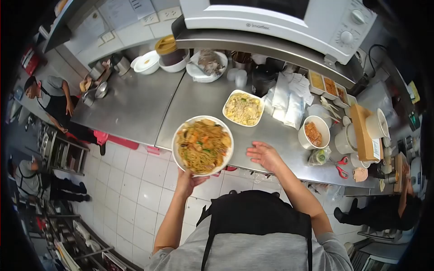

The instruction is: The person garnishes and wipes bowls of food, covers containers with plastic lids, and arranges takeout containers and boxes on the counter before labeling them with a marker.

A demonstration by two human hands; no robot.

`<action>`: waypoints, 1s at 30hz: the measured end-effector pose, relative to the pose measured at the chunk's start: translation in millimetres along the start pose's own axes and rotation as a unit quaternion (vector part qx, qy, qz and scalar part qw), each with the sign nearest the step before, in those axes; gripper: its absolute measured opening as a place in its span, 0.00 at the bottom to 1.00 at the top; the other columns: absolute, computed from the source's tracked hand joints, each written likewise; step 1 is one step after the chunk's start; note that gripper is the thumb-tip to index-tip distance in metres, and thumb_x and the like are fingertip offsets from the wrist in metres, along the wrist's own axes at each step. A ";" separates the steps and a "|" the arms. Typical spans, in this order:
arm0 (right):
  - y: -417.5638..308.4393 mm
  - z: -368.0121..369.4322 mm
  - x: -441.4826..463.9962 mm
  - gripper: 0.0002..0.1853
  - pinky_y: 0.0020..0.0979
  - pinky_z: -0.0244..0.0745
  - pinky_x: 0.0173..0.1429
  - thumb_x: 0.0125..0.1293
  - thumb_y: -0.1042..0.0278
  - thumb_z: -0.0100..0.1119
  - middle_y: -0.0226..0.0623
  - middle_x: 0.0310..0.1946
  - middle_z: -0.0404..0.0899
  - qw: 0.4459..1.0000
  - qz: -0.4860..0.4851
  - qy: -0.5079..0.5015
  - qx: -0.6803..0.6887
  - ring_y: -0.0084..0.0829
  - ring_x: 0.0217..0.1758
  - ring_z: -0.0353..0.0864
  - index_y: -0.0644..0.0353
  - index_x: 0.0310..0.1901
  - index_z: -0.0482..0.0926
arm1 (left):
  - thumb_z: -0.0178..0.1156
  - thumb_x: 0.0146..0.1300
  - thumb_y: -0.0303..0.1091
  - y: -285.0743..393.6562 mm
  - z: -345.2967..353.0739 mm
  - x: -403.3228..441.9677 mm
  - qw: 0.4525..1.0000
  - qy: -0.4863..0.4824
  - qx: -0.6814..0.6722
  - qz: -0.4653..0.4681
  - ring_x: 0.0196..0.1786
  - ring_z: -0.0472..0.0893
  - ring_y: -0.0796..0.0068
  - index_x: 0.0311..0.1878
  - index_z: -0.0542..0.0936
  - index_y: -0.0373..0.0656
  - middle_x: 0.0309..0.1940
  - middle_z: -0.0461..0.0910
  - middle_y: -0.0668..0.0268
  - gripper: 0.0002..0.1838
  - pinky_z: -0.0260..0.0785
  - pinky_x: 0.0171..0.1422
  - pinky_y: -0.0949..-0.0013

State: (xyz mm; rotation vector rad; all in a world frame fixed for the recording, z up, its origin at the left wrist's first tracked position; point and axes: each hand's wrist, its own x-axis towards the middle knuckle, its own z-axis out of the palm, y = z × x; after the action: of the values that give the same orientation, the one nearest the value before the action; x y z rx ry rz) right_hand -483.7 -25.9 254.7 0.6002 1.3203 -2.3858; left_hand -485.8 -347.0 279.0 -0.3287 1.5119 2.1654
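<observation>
My left hand grips the near rim of a round white bowl heaped with noodles and vegetables. The bowl is held at the front edge of the steel counter, and the palm and some fingers are partly hidden under it. My right hand holds nothing, its fingers spread over the counter's front edge, to the right of the bowl. A squarish white bowl of pale yellow food sits on the counter beyond the gap between my hands.
On the counter stand a white tub with brown pieces, plastic bags, red scissors and a cardboard box. A microwave sits on a shelf above. Two people are at left, another at right.
</observation>
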 end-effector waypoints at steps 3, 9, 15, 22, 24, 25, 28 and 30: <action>1.4 4.9 3.7 0.19 0.31 0.74 0.44 0.68 0.56 0.47 0.38 0.45 0.77 0.993 -0.021 -0.012 -0.117 0.30 0.45 0.78 0.55 0.57 0.66 | 0.43 0.62 0.30 -18.0 13.3 -19.9 0.998 -0.029 -0.007 -0.048 0.37 0.81 0.46 0.66 0.40 0.54 0.55 0.65 0.42 0.33 0.81 0.34 0.57; -48.9 -21.2 -31.4 0.17 0.27 0.74 0.42 0.67 0.57 0.47 0.37 0.36 0.80 0.897 -0.070 0.000 -0.436 0.27 0.36 0.78 0.61 0.48 0.76 | 0.45 0.57 0.25 -51.3 40.5 -13.6 0.991 -0.064 -0.028 -0.111 0.40 0.78 0.37 0.65 0.43 0.61 0.58 0.59 0.46 0.35 0.79 0.35 0.50; -168.9 -103.9 -76.7 0.15 0.27 0.74 0.41 0.62 0.66 0.50 0.39 0.38 0.80 0.866 -0.186 0.142 -0.442 0.27 0.39 0.78 0.65 0.47 0.76 | 0.44 0.55 0.23 -49.2 61.8 4.9 0.988 -0.111 0.024 -0.104 0.51 0.73 0.39 0.67 0.43 0.65 0.62 0.57 0.51 0.39 0.77 0.40 0.49; -295.9 -207.0 15.2 0.12 0.40 0.73 0.41 0.53 0.68 0.54 0.55 0.30 0.78 0.501 -0.476 0.511 -0.511 0.50 0.39 0.79 0.67 0.37 0.79 | 0.49 0.54 0.13 -153.9 66.6 59.0 0.953 -0.191 0.170 0.163 0.64 0.63 0.61 0.69 0.41 0.54 0.65 0.55 0.54 0.44 0.59 0.65 0.63; -321.4 -237.9 53.5 0.12 0.42 0.72 0.40 0.53 0.67 0.54 0.55 0.30 0.78 0.621 -0.472 0.532 -0.329 0.52 0.39 0.79 0.66 0.36 0.78 | 0.48 0.60 0.18 -123.1 105.9 31.1 0.982 -0.150 0.117 0.010 0.59 0.69 0.63 0.69 0.45 0.46 0.61 0.62 0.55 0.36 0.64 0.60 0.65; -328.8 -234.2 54.0 0.13 0.42 0.72 0.40 0.53 0.66 0.55 0.55 0.30 0.78 0.654 -0.441 0.543 -0.287 0.51 0.38 0.79 0.66 0.36 0.78 | 0.48 0.63 0.21 -106.1 127.0 16.6 0.987 -0.120 0.085 -0.064 0.57 0.71 0.64 0.68 0.47 0.41 0.59 0.66 0.55 0.33 0.66 0.58 0.67; -341.6 -224.7 56.5 0.13 0.42 0.72 0.40 0.53 0.66 0.55 0.55 0.29 0.78 0.682 -0.418 0.548 -0.243 0.51 0.38 0.79 0.66 0.36 0.79 | 0.50 0.64 0.27 -97.7 124.2 23.5 0.968 -0.154 0.165 -0.111 0.52 0.74 0.67 0.65 0.54 0.40 0.53 0.70 0.57 0.27 0.67 0.56 0.69; -341.4 -207.3 42.2 0.13 0.42 0.73 0.41 0.53 0.65 0.55 0.55 0.29 0.78 0.706 -0.428 0.525 -0.204 0.50 0.38 0.79 0.66 0.36 0.79 | 0.51 0.65 0.30 -89.6 109.1 40.8 0.923 -0.214 0.308 -0.087 0.48 0.75 0.69 0.62 0.59 0.39 0.48 0.73 0.57 0.24 0.67 0.54 0.70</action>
State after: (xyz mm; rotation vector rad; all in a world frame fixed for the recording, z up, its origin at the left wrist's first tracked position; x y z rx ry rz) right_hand -646.5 320.5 376.4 1.6079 3.0780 -2.0850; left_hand -467.3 -210.8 227.0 0.2077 1.7161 1.3998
